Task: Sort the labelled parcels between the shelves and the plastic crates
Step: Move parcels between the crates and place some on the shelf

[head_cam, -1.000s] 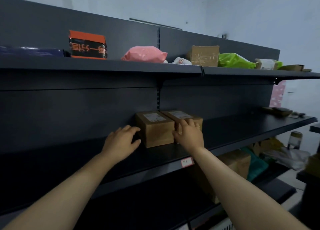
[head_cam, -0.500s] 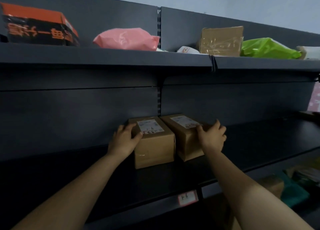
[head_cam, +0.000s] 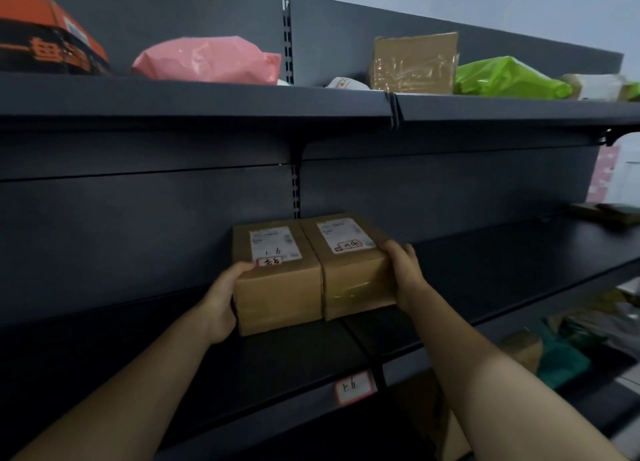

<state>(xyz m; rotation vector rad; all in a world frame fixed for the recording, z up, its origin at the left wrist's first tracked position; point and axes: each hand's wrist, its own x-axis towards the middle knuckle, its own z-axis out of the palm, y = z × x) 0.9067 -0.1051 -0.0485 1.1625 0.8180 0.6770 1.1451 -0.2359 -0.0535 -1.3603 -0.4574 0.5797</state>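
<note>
Left hand [head_cam: 221, 299] grips the left box [head_cam: 277, 287], right hand [head_cam: 407, 275] the right box [head_cam: 356, 277]. Squeeze inward evenly; lift level.

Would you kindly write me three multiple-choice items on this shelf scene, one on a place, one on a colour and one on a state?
1. Where are the left brown cardboard box and the right brown cardboard box?
A. On the floor.
B. Side by side at the dark middle shelf.
C. In a plastic crate.

2. What colour is the plastic bag parcel just right of the taped cardboard box on the top shelf?
A. Blue.
B. Black.
C. Green.

3. What are the left hand and the right hand doing?
A. Each grips the outer side of one box.
B. Both hang idle.
C. Both hold a pen.

Key: 1 B, the boxes touch each other at the middle shelf level; 2 C, that bag is bright green; 3 A, fingers curl over each box's outer edge.
</note>
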